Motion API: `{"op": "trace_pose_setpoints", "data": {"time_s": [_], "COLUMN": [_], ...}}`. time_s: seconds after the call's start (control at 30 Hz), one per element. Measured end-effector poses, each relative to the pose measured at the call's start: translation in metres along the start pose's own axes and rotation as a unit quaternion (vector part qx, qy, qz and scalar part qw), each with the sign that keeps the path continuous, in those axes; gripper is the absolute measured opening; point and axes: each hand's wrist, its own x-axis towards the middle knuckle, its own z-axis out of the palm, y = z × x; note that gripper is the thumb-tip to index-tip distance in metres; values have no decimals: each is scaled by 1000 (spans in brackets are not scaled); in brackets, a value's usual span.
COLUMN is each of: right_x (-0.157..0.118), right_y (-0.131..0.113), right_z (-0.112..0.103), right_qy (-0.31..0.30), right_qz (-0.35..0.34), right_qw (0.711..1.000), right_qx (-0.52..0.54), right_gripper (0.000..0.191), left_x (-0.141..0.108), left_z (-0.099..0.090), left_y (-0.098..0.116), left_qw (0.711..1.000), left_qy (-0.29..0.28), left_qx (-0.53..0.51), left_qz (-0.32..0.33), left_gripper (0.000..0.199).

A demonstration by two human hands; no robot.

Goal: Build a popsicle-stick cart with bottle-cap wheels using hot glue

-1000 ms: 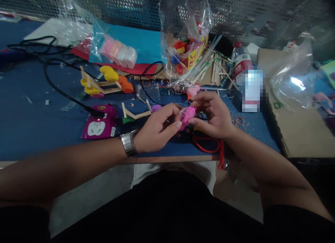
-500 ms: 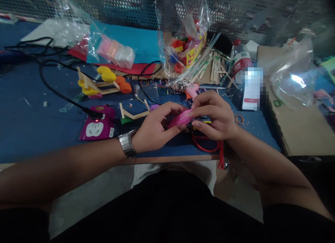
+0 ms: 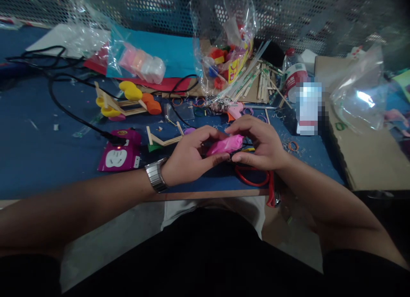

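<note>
A glossy bright pink lump, which looks like soft clay in clear wrapping, is gripped between the thumb and fingers of my left hand. Its left end is hidden inside that hand. My right hand curves around the lump's right end, thumb and fingers apart, with a gap at the tip. Below my right hand lie red-handled scissors, partly covered. A small frame of wooden sticks with a green piece under it stands just left of my left hand. Behind my right hand is a pink glue gun.
A purple power strip with a black cord sits at left, below a stick model with yellow and orange pieces. Wooden sticks, a bottle, a phone and cardboard lie at back and right.
My right hand's fingers have let go of the pink lump's right end and spread apart, uncovering more of it. My left hand keeps its hold, almost unmoved.
</note>
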Motion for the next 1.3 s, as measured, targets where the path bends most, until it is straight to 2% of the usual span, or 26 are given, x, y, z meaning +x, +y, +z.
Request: {"op": "trace_pose_setpoints", "data": {"time_s": [0.2, 0.37, 0.5, 0.67, 0.77, 0.87, 1.1, 1.2, 1.3], "right_x": [4, 4, 3, 3, 3, 2, 1, -3, -10], "right_y": [-1, -3, -4, -5, -6, -7, -5, -3, -1], "right_z": [3, 6, 7, 8, 9, 10, 10, 10, 9], "right_qy": [-12, -10, -2, 23, 6, -15, -59, -12, 69], "right_qz": [-30, -29, -5, -3, 19, 36, 25, 35, 75], "right_qw": [999, 999, 999, 998, 998, 995, 990, 990, 984], "right_qx": [-8, 22, 42, 52, 63, 90, 127, 139, 149], "right_gripper": [44, 51, 40, 38, 37, 36, 53, 65, 55], "left_x": [0, 1, -1, -1, 1, 0, 0, 0, -1], "left_z": [1, 0, 2, 0, -2, -2, -2, 0, 2], "left_y": [1, 2, 3, 5, 5, 5, 11, 15, 16], "left_qw": [998, 997, 997, 995, 993, 993, 991, 987, 976], "left_qy": [-32, -50, -69, -82, -92, -99, -122, -125, -114], "left_qx": [-47, -48, -28, 44, 77, 67, 30, -41, -134], "left_qz": [-24, -30, -28, -28, -6, 3, -38, -92, -129], "left_gripper": [52, 54, 53, 42, 46, 44, 26, 31, 38]}}
